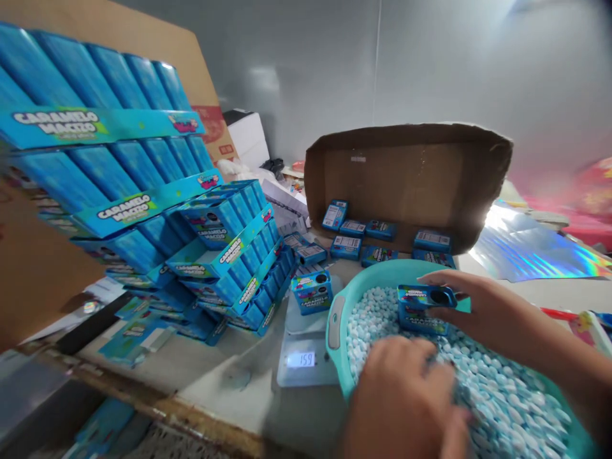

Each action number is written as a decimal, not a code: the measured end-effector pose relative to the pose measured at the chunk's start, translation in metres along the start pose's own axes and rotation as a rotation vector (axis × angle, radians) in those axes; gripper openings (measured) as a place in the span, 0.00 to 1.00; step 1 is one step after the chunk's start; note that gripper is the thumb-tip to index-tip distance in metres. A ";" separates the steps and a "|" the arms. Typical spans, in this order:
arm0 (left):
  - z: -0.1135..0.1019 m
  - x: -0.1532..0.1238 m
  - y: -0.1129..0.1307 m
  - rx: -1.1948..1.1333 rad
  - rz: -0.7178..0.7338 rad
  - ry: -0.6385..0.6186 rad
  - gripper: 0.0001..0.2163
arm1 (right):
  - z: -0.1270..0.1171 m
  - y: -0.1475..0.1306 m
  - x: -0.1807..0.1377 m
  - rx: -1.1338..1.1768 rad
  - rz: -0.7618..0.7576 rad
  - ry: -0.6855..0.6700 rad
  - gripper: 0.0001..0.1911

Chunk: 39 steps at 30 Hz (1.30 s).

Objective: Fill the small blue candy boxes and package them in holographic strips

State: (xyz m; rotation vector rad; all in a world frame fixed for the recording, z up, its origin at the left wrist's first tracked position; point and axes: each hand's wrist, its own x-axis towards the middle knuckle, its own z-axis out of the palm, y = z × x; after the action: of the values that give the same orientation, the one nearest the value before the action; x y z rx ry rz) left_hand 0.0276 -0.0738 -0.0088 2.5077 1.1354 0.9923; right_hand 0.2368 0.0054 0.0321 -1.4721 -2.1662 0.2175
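In the head view, my right hand (463,293) grips a small blue candy box (421,312) labelled "Caramelo Macizo", with a dark round spot on its top. The box is over a turquoise basin (337,357) filled with small white and pale blue candies (497,376). My left hand (401,389) is low over the candies, just in front of the box; it is blurred, and its fingertips are hard to make out. Left of the basin, another blue box (313,293) stands on a digital scale (287,370) whose display reads 159.
Stacked display trays of blue boxes (119,210) rise on the left. Behind the basin, a cardboard carton (406,185) lies on its side with several blue boxes (347,247) in and before it. Shiny holographic sheets (535,248) lie at right. The table edge (157,408) runs along the front.
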 end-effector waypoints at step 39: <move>0.088 -0.004 -0.017 -0.058 -0.255 -0.412 0.10 | 0.002 -0.003 0.004 0.024 0.034 -0.003 0.20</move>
State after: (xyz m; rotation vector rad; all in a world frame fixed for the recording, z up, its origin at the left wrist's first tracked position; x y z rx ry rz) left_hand 0.0729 -0.0583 -0.0842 2.2975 1.2257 0.4112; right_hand 0.2325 0.0078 0.0327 -1.4969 -2.1352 0.2568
